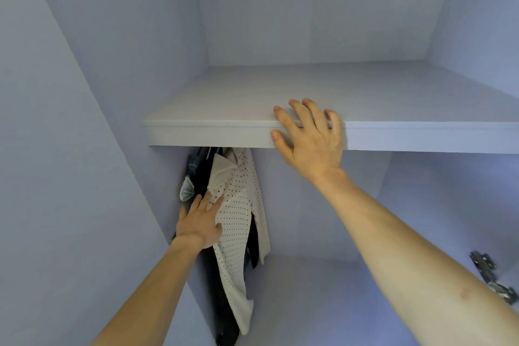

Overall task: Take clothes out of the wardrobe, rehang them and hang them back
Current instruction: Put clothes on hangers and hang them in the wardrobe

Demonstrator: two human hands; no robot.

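A: The pale lilac-white wardrobe interior point(323, 219) is filling the view, with a flat shelf board point(213, 132) crossing it.

B: And the right hand point(310, 137)?

A: It is lying spread over the shelf's near edge, fingers on top, thumb on the front face, holding nothing.

B: The left hand point(198, 222)?

A: Open, fingers fanned, pressing flat against the white dotted collared shirt point(238, 222) hanging at the far left under the shelf.

B: Its hanger?

A: The shelf is hiding it. Dark garments point(202, 171) behind are hard to make out.
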